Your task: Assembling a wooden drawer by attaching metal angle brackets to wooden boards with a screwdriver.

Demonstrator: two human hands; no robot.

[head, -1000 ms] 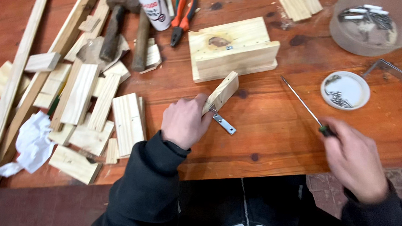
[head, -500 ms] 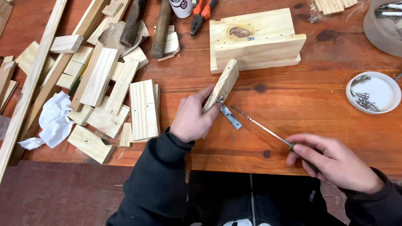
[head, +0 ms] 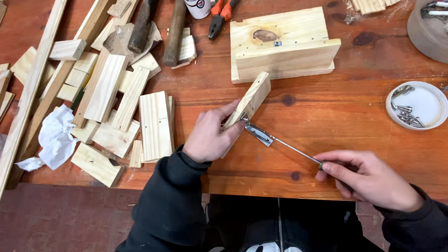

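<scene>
The screwdriver handle is hidden inside the right hand, which closes around it; its tip meets a small metal hinge at the wood block. The left hand grips that tilted block on the tabletop, in open room before the wooden box. A white dish holds screws; a bowl, cut off at the corner, holds more hardware.

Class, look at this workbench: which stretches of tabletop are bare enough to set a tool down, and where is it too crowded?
Bare wood lies between the wooden box and the white dish of screws, and along the near edge between the left hand and right hand, under the screwdriver. The left side is crowded with pine offcuts, hammers and crumpled paper.
</scene>
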